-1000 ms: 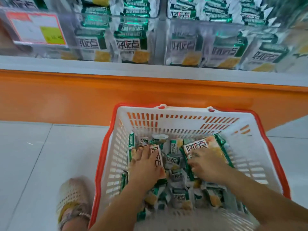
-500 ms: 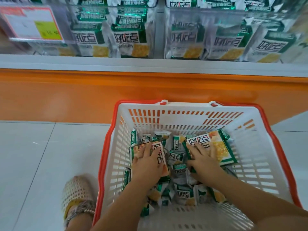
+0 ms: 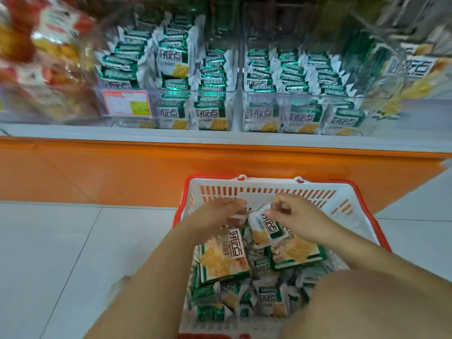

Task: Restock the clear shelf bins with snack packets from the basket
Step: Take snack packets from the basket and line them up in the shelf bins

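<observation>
Over the basket [image 3: 342, 192], my right hand [image 3: 296, 216] pinches the top of a small snack packet [image 3: 265, 228]. The packet hangs long way down, just under my grip. My left hand [image 3: 215, 214] is curled right beside it, too blurry to tell if it holds anything. The clear bins [image 3: 293, 94] are up ahead, so I think my right hand should lift it there.

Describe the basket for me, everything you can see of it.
The basket is white slotted plastic with an orange-red rim and two handle clips on its far edge. It stands upright on the pale tiled floor by the orange shelf base. Loose green-and-white snack packets cover its bottom. The left hand and right hand are over the pile, the right pinching one packet.
</observation>
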